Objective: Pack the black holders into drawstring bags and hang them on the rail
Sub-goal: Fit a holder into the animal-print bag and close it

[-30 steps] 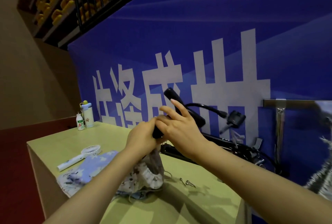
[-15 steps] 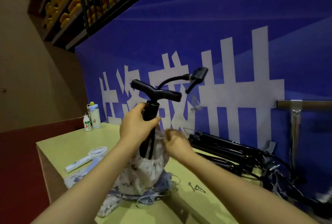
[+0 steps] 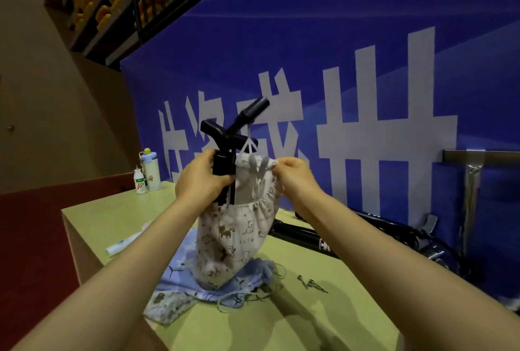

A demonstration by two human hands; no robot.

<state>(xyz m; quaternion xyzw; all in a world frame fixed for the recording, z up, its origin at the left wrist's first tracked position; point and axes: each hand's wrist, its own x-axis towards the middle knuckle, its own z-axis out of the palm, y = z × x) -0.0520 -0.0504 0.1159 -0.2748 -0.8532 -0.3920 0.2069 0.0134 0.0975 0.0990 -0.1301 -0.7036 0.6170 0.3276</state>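
Black holder (image 3: 225,150): upright, half inside cat-print drawstring bag (image 3: 233,238). Left hand (image 3: 201,179) clenched round shaft; right hand (image 3: 295,173) pinching bag rim. Risk: T-handle snagging drawcord, blocking closure.

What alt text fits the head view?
Left hand grips a black T-handled holder standing in a white animal-print drawstring bag, while the right hand pinches the bag's rim. Blue fabric bags lie below on the yellow-green table.

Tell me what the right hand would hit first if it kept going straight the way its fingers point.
The right hand points leftward, pinching the rim of the printed drawstring bag. Past that rim it would likely meet the black holder gripped by the left hand, though depth is uncertain.
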